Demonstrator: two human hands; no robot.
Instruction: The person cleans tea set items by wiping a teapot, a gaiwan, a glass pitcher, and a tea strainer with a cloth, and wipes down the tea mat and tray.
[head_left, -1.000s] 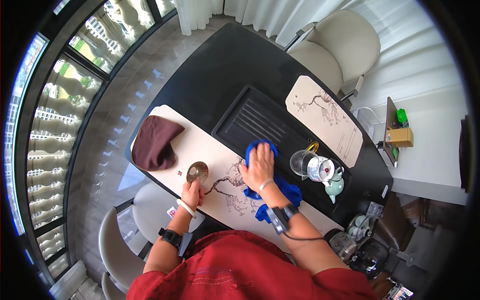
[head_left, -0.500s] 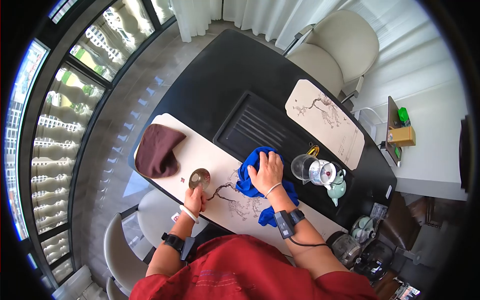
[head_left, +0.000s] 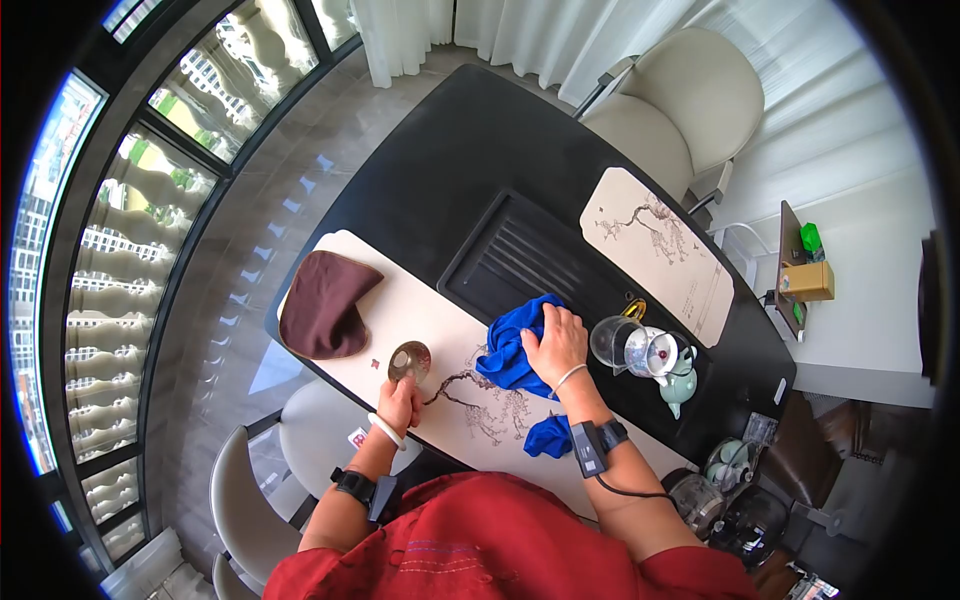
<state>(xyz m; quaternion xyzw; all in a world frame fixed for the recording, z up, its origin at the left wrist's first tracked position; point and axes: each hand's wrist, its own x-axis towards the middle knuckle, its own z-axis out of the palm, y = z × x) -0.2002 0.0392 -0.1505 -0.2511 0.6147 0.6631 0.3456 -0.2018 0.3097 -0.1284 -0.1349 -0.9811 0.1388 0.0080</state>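
Observation:
In my left hand (head_left: pixel 400 402) is a small round brownish cup-like vessel (head_left: pixel 409 360), shiny and partly see-through, gripped at its near edge above the pale mat (head_left: pixel 345 375). My right hand (head_left: pixel 560 345) has its fingers curled over the right side of a crumpled blue cloth (head_left: pixel 517 350). That cloth lies across the mat and the near edge of the black tea tray (head_left: pixel 470 240). A further bunch of blue cloth (head_left: pixel 549 437) shows beside my right forearm. To the left on the mat lies a folded dark brown cloth (head_left: pixel 328 305).
Right of my right hand stand a clear glass vessel (head_left: pixel 608 343), a white lidded cup (head_left: pixel 650 352) and a pale green teapot (head_left: pixel 679 385). A second printed mat (head_left: pixel 660 255) lies across the black table (head_left: pixel 430 150). Glass kettles (head_left: pixel 695 500) stand near my right elbow.
My right hand has shifted right across the blue cloth, whose folds have changed shape. My left hand keeps hold of the small vessel. The whole view has moved slightly.

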